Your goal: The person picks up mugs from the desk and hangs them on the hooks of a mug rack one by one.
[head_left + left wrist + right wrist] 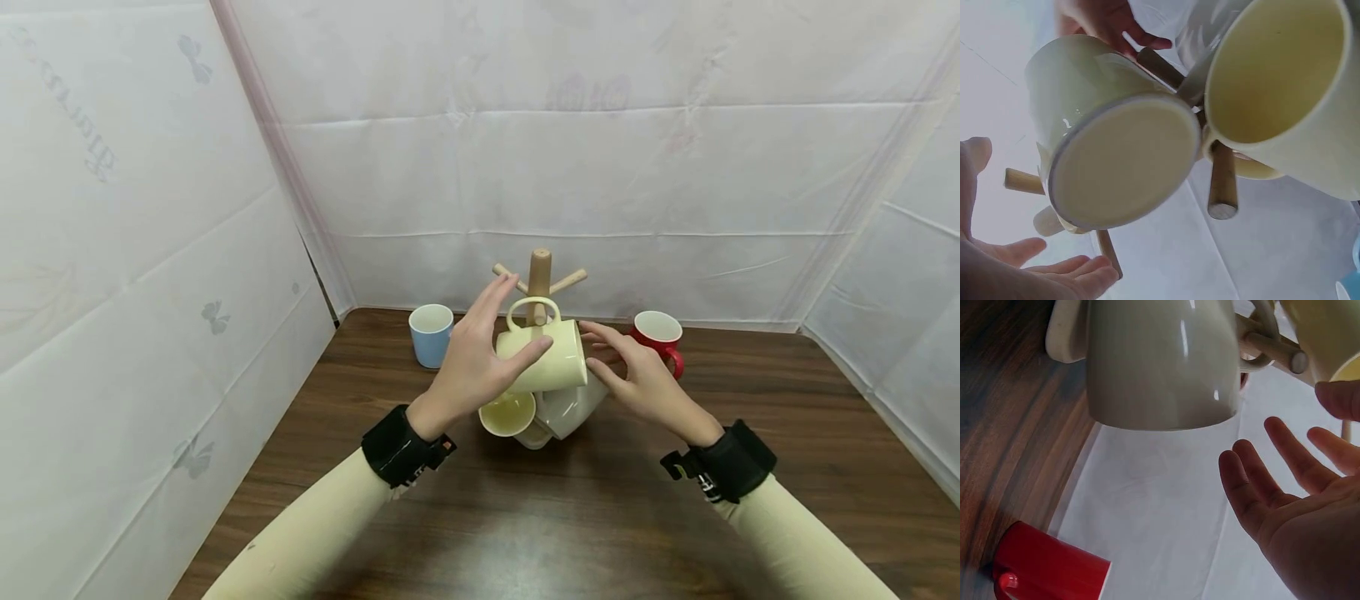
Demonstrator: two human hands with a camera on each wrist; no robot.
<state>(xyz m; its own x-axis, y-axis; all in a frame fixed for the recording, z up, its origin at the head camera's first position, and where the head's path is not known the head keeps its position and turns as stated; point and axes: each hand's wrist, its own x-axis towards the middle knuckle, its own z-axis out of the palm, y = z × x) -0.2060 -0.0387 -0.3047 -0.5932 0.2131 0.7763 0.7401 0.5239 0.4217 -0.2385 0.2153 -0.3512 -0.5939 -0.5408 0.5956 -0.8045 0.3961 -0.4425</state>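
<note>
Between the left hand [472, 358] and right hand [647, 377], both spread, empty, hangs a yellow mug [557, 363]. Judged rigid, slippery and breakable; best held by its handle [534, 301].

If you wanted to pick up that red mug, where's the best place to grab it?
Probably by the handle, coming from the right with the right hand. The red mug stands upright on the table, and its handle juts toward the right and the person, offering fingers a loop.
</note>
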